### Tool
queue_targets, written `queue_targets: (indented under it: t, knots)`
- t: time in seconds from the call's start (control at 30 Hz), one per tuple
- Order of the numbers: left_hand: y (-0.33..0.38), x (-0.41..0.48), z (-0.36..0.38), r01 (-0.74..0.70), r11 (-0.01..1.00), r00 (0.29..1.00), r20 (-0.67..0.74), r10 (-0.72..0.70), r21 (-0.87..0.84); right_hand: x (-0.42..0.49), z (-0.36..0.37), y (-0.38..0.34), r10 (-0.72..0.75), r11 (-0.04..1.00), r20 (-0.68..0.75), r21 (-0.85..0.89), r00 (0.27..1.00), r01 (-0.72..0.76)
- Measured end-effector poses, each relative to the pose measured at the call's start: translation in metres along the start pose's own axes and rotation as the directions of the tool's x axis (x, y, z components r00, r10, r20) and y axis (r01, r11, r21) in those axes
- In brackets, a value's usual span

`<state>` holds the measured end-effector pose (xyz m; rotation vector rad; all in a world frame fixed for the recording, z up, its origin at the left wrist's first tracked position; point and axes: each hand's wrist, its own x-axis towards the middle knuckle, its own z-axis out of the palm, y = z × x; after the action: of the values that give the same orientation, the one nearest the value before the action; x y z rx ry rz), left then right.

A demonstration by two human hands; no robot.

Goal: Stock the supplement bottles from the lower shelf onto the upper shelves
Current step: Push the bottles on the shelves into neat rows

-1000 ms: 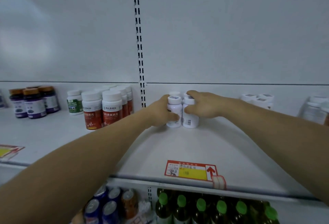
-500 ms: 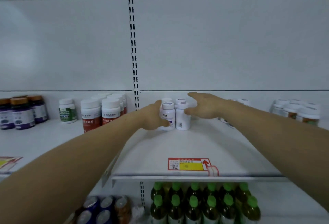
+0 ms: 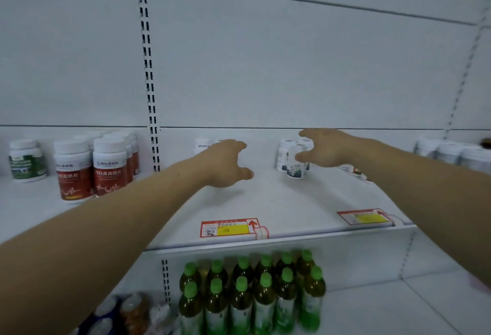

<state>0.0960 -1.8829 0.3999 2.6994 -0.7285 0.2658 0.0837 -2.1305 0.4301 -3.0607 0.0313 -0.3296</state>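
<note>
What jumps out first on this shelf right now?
Two bare hands reach over the white upper shelf: the left hand open mid-shelf, the right hand open beside a cluster of small white supplement bottles. Red-labelled bottles stand left; green-capped drink bottles crowd the lower shelf.

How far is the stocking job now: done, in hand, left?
Done: small white bottles stand on the upper shelf. In hand: nothing; the left hand and right hand are open and empty. Left: cannot tell; below, only green-capped drinks and cans show.
</note>
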Motion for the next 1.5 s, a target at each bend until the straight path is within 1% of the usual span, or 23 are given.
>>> queue_targets:
  t: [0.17, 0.3, 0.37, 0.43, 0.57, 0.67, 0.73, 0.8, 0.93, 1.1, 1.27, 1.4, 1.5]
  knots:
    - [0.032, 0.022, 0.019, 0.016, 0.999, 0.999, 0.029, -0.015, -0.028, 0.015, 0.009, 0.032, -0.021, 0.999, 0.011, 0.03, 1.0, 0.021]
    - [0.058, 0.053, 0.045, 0.116, 0.989, 0.991, 0.072, -0.11, -0.092, 0.037, 0.02, 0.059, -0.101, 0.994, 0.024, 0.042, 0.995, 0.1]
    - [0.071, 0.07, 0.058, 0.162, 0.974, 0.985, 0.078, -0.151, -0.157, 0.051, 0.027, 0.072, -0.15, 0.988, 0.039, 0.05, 0.988, 0.148]
    - [0.084, 0.085, 0.069, 0.187, 0.947, 0.982, 0.063, -0.177, -0.262, 0.064, 0.035, 0.083, -0.171, 0.983, 0.045, 0.073, 0.984, 0.168]
    - [0.097, 0.112, 0.091, 0.222, 0.861, 0.971, 0.028, -0.236, -0.458, 0.087, 0.051, 0.095, -0.234, 0.96, 0.049, 0.168, 0.971, 0.223]
    - [0.099, 0.124, 0.104, 0.251, 0.805, 0.959, 0.026, -0.281, -0.537, 0.097, 0.064, 0.098, -0.319, 0.933, 0.032, 0.188, 0.947, 0.307]
    - [0.1, 0.127, 0.107, 0.284, 0.809, 0.944, 0.0, -0.331, -0.515, 0.102, 0.07, 0.101, -0.343, 0.918, -0.023, 0.202, 0.939, 0.34]
    - [0.1, 0.13, 0.109, 0.285, 0.821, 0.939, -0.029, -0.343, -0.496, 0.107, 0.072, 0.104, -0.334, 0.916, -0.073, 0.211, 0.94, 0.342]
    - [0.099, 0.132, 0.109, 0.24, 0.827, 0.957, -0.018, -0.288, -0.508, 0.111, 0.071, 0.11, -0.326, 0.916, -0.111, 0.208, 0.939, 0.343]
    - [0.096, 0.133, 0.109, 0.221, 0.831, 0.963, -0.018, -0.268, -0.51, 0.112, 0.072, 0.111, -0.309, 0.918, -0.111, 0.224, 0.945, 0.327]
    - [0.091, 0.132, 0.111, 0.224, 0.826, 0.961, -0.025, -0.276, -0.517, 0.109, 0.072, 0.109, -0.294, 0.921, -0.118, 0.229, 0.949, 0.314]
    - [0.088, 0.131, 0.109, 0.244, 0.819, 0.957, -0.01, -0.291, -0.519, 0.106, 0.068, 0.107, -0.284, 0.931, -0.098, 0.211, 0.954, 0.299]
    - [0.085, 0.13, 0.107, 0.274, 0.83, 0.947, -0.012, -0.32, -0.485, 0.102, 0.064, 0.107, -0.275, 0.939, -0.088, 0.192, 0.957, 0.287]
